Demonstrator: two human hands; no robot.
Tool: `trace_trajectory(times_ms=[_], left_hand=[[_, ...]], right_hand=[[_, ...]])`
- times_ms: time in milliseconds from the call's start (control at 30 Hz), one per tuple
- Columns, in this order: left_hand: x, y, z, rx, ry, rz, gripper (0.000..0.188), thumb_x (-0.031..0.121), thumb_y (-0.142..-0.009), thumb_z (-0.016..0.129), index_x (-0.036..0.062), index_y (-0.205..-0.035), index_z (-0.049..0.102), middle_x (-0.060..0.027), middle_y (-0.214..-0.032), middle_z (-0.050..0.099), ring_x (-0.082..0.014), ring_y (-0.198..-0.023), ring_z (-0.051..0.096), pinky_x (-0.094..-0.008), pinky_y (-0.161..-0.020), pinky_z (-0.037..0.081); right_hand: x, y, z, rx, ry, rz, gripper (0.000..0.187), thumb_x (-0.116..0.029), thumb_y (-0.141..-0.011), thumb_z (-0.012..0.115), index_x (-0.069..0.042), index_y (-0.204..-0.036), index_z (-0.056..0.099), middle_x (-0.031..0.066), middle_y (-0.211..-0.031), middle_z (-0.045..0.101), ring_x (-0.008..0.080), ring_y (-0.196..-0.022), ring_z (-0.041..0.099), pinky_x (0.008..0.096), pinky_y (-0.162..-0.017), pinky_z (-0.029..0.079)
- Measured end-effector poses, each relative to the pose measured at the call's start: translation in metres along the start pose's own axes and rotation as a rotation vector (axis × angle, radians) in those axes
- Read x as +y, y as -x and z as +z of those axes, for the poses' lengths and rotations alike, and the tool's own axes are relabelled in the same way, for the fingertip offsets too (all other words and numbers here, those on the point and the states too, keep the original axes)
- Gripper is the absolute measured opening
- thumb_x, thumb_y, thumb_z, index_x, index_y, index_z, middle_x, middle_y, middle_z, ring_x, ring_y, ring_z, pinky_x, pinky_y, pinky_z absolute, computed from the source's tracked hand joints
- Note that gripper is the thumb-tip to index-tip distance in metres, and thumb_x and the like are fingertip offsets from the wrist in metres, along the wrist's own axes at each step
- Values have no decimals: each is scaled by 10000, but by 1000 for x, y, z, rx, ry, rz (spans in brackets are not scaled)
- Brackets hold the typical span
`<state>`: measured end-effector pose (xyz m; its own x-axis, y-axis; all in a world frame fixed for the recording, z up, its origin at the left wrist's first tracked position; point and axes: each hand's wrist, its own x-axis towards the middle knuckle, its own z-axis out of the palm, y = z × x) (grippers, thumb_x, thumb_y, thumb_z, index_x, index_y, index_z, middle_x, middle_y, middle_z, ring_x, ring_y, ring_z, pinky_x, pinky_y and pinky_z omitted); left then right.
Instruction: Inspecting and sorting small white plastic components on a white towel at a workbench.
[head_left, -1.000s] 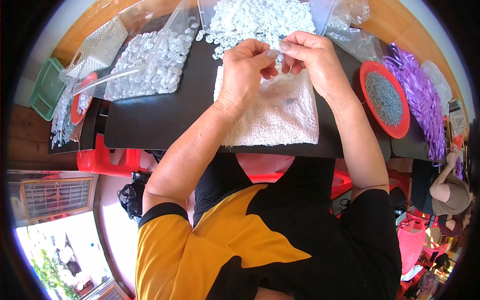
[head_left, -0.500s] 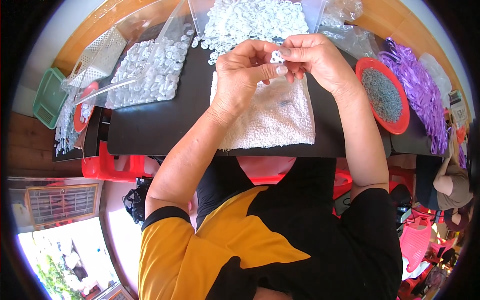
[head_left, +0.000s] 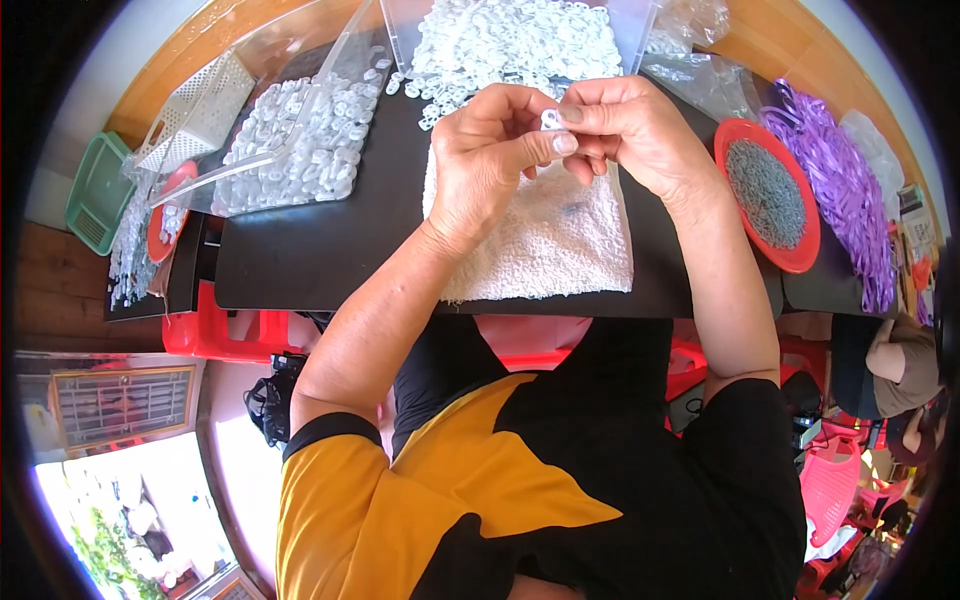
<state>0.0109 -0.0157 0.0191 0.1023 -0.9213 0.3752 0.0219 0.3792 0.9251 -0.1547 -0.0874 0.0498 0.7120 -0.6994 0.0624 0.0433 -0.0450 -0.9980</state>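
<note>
Between the fingertips of both hands is a small white plastic piece with a hole in it. My left hand pinches it with thumb and forefinger from the left. My right hand meets it from the right, its thumb pressed over the piece's upper edge. Whether a second tiny part sits under the right fingers is hidden. Below the hands a white towel lies on the dark table, with a small grey mark or part on it. Beyond them, a clear bin holds a heap of similar white pieces.
At left, a clear tilted container holds more white pieces, beside a white basket and a green basket. At right stand a red bowl of small grey parts and purple ribbons. Another person sits far right.
Both hands have dipped slightly, still together. The white piece has turned a little and more of it is now covered by my right thumb and fingers.
</note>
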Motion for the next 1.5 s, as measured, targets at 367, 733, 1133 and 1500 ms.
trace_trajectory(times_ms=[367,733,1133,1500], left_hand=[[-1,4,0,34,45,-4,210,62,-757,789,34,-914,651,8,-723,618,-46,-624,539,-186,-543,448],[-5,-1,-2,52,58,2,151,68,-774,776,29,-864,661,-1,-711,627,-51,-582,535,-182,-506,411],[-4,-3,4,21,99,91,230,-4,-763,765,11,-959,647,-17,-791,644,-63,-706,568,-209,-640,490],[-7,-3,3,25,48,117,241,-24,-757,765,20,-964,650,12,-785,587,-48,-719,525,-206,-679,492]], right_hand=[[9,-3,0,-84,-238,67,195,-144,-874,647,43,-824,621,95,-685,619,156,-470,576,217,-420,383],[24,-10,-3,-112,-344,53,181,-136,-883,635,36,-828,621,-5,-543,467,82,-420,435,232,-426,387],[11,-6,-6,56,-47,-103,241,-258,-887,642,-26,-830,668,31,-626,606,119,-528,593,202,-493,406],[5,-4,-9,15,27,-79,223,-232,-878,640,-27,-792,648,17,-616,587,112,-527,583,198,-498,392]])
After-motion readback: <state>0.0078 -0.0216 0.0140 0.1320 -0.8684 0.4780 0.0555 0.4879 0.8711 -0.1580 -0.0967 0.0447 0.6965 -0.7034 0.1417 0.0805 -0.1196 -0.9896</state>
